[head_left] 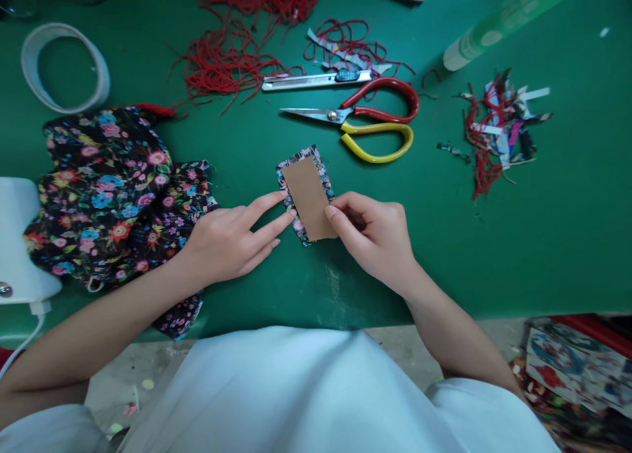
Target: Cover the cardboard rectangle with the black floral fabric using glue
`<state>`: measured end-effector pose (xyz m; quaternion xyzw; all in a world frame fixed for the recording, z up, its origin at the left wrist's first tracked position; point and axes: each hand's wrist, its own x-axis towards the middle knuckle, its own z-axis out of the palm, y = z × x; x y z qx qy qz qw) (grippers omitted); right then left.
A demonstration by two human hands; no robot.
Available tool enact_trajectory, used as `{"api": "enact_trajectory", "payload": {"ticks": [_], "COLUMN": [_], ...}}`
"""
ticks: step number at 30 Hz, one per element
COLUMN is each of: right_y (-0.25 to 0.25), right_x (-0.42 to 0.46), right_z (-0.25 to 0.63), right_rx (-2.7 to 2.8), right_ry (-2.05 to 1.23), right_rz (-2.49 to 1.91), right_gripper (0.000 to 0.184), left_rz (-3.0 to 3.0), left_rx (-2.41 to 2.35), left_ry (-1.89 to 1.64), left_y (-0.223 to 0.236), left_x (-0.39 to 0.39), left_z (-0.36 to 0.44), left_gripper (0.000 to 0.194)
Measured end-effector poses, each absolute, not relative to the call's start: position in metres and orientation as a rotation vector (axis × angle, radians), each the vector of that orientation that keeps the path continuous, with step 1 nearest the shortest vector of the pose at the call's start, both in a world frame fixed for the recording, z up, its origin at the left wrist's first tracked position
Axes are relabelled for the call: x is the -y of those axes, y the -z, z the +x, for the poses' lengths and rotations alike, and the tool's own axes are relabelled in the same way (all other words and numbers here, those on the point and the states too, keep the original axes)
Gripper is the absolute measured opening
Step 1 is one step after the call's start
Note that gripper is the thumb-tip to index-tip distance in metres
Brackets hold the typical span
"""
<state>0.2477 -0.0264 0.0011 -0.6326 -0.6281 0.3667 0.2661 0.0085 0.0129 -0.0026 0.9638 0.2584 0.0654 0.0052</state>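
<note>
A small brown cardboard rectangle [309,199] lies on a slightly larger piece of dark floral fabric [323,165], whose edges show around it. My right hand [378,236] pinches the lower right corner of the cardboard between thumb and index finger. From the other side, my left hand [237,239] reaches in with its fingers apart, two fingertips resting on the fabric's left edge. Just above lie scissors [340,115] with one red and one yellow handle, their blades nearly closed. Beyond them is a utility knife [316,80].
Black floral cloth [108,189] is heaped at left beside a white device [20,236] with a cable. A tape roll [64,68] sits behind. Red cords [232,58] spread at the back; thread and fabric scraps [503,130] and a green tube [503,28] lie right.
</note>
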Motion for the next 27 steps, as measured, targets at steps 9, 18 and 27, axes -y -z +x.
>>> {"api": "enact_trajectory", "payload": {"ticks": [9,18,27], "right_y": [-0.002,-0.001,-0.003], "right_x": [0.027,0.030,0.038], "right_z": [0.246,0.243,0.239], "right_rx": [1.789,1.899,2.201], "right_ry": [-0.864,-0.702,-0.295], "right_rz": [-1.729,-1.752,-1.910], "right_gripper": [0.018,0.019,0.030], "left_rz": [3.022,3.049,3.025], "left_rx": [-0.822,-0.774,-0.781], "left_ry": [-0.181,-0.069,-0.027], "left_y": [0.003,0.001,0.000], "left_x": [-0.012,-0.012,-0.012], "left_z": [0.008,0.008,0.008], "left_gripper": [0.039,0.044,0.045]}}
